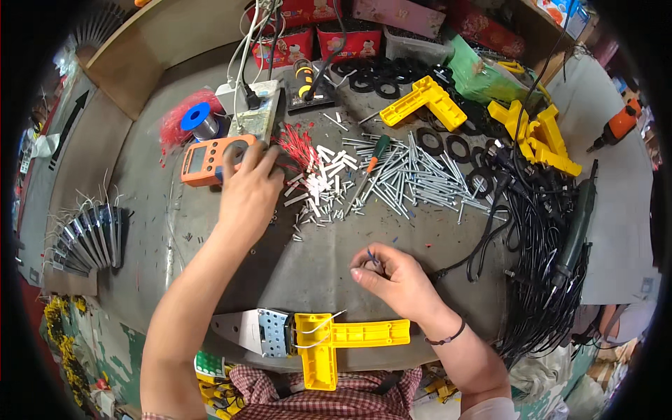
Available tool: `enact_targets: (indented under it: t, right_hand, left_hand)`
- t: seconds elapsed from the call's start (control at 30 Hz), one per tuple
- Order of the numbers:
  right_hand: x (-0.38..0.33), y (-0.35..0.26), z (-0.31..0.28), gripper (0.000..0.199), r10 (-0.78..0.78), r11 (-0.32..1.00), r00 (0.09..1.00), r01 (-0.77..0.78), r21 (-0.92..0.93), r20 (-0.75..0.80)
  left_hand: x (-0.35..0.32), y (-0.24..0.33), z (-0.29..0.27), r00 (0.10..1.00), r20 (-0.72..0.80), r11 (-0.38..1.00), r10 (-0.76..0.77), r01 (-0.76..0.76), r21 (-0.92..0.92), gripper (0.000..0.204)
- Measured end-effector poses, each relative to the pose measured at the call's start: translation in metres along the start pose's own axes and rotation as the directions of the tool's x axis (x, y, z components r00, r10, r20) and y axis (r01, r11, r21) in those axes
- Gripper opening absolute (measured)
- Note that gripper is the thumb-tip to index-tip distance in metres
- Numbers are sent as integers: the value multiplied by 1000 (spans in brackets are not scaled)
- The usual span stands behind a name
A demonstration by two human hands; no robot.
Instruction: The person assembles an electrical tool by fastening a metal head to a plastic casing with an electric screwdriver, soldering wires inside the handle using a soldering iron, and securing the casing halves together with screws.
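Observation:
My left hand [250, 187] reaches over the dial end of an orange multimeter [203, 162], fingers spread and bent downward. Its fingertips come close to a bunch of red-sleeved pieces [299, 145] and a heap of white tubes [329, 175]. Above the bench, my right hand [392, 276] is closed in a pinch; a bit of blue shows at the fingers, but I cannot make out what it is. In front of me, a yellow plastic handle shell [371, 333] lies open, with a pale wire across it. A perforated metal plate [273, 333] joins its left side.
Long screws [420, 175] are piled mid-bench beside a green-handled screwdriver [379, 150]. Black cables [539, 259] crowd the right edge. More yellow shells [425, 103], a solder spool [201, 120] and red bins [350, 43] stand farther back. Metal blades with wires [89, 236] are stacked left.

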State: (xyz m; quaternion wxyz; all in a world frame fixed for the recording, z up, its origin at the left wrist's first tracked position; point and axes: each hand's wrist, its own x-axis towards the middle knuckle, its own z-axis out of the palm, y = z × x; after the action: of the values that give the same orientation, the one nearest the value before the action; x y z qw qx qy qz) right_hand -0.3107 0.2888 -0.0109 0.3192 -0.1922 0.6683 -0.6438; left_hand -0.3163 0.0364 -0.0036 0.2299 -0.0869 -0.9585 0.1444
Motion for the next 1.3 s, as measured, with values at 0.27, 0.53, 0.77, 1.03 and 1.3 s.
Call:
enact_targets:
  t: [0.27,0.53,0.77,1.03,1.3]
  right_hand:
    - [1,-9,5,21,-33,980,991,7,-199,-131]
    - [-9,-14,16,13,-161,986,981,165,25,-107]
    - [-12,-15,23,14,-184,903,982,158,-400,-27]
    - [-20,-16,13,17,-82,815,970,197,-545,229]
    - [-17,-40,19,18,70,840,983,32,-542,168]
  left_hand:
    - [-38,53,-60,968,207,687,-144,248,-683,24]
    - [-64,86,-85,697,579,-371,-424,449,-813,25]
    - [-77,73,-84,915,294,348,-275,380,-857,23]
    - [-91,75,-86,956,185,497,-228,278,-822,17]
    - [-98,75,-94,933,294,513,-209,361,-779,19]
